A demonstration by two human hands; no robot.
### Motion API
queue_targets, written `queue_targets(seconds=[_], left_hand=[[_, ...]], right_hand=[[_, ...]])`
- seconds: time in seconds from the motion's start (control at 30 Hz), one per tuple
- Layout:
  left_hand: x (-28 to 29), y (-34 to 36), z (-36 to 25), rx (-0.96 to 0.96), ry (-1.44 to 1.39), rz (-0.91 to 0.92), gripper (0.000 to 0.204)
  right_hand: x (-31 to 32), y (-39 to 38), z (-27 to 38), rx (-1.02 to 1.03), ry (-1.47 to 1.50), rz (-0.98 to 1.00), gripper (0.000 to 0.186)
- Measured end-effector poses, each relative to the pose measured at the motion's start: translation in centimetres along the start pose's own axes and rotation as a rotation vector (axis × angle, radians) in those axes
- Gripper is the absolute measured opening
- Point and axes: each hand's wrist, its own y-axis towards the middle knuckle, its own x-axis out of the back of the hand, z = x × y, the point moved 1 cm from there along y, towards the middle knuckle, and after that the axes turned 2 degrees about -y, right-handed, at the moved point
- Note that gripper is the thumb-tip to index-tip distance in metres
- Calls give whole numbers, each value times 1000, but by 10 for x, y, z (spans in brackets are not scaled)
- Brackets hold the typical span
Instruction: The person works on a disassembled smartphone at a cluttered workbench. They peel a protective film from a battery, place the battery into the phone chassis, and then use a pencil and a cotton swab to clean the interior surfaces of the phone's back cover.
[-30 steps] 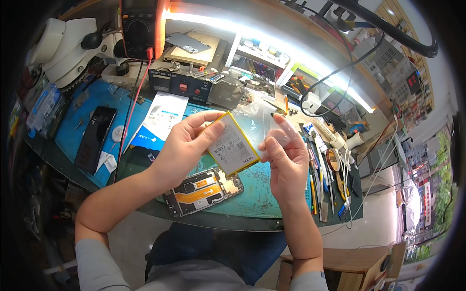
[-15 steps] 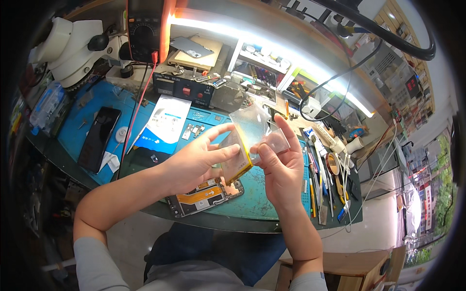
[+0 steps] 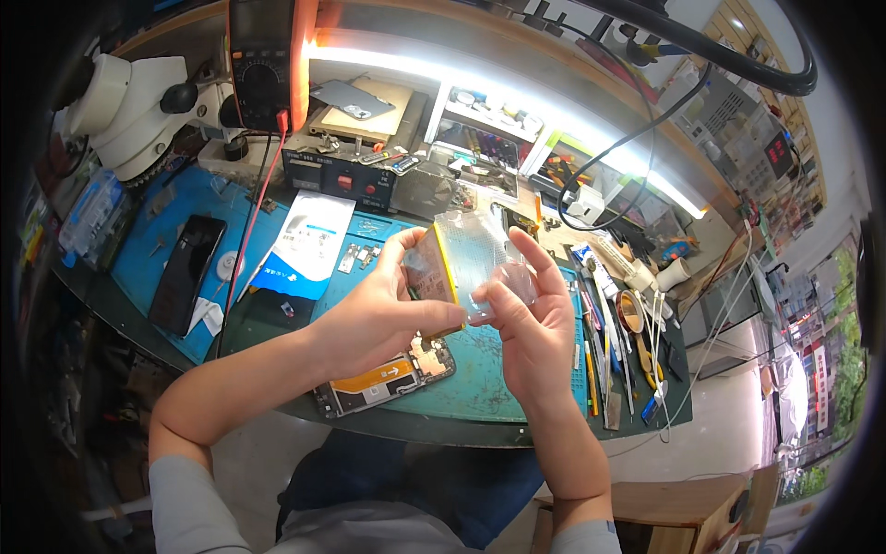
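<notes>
My left hand [image 3: 392, 305] is closed around a flat phone battery [image 3: 426, 263] with yellow edges, its thumb along the lower end. To the right of the battery, my right hand [image 3: 535, 323] pinches a clear bubble-wrap pouch [image 3: 475, 249] between thumb and fingers. Battery and pouch are side by side, and I cannot tell whether the battery's edge is still touching the plastic. Below my left hand an opened phone [image 3: 392, 379] lies on the mat, its orange flex cable showing; the hand covers part of it.
On the blue-green mat [image 3: 480, 388] a black phone [image 3: 187, 275] lies at the left beside a white-and-blue packet [image 3: 307, 238]. Tweezers and hand tools [image 3: 609, 346] are lined up at the right. A microscope [image 3: 129, 111] stands at the back left, near a multimeter [image 3: 263, 74].
My left hand has turned the battery so its other face and narrow yellow edge show more. The left thumb has slid down to its lower end. The view has shifted slightly.
</notes>
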Motion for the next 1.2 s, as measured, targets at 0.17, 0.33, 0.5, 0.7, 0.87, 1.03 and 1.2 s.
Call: queue_targets(seconds=[0.17,0.33,0.5,0.7,0.87,1.03,1.2], left_hand=[[-3,-2,1,-192,199,0,99],[-3,-2,5,-320,222,12,95],[-1,-3,6,-332,239,49,95],[2,-3,9,-389,235,134,99],[2,-2,10,-382,250,125,109],[0,-3,8,-389,290,153,108],[5,-6,2,-433,863,62,108]], right_hand=[[-2,-2,-1,-12,34,58,67],[-1,-3,-4,-81,114,95,68],[-2,-2,-3,-106,100,108,69],[-4,-3,-5,-148,129,154,68],[-3,-2,-7,-165,97,168,67],[-1,-1,-11,-145,9,105,63],[11,4,-17,246,-396,-89,47]])
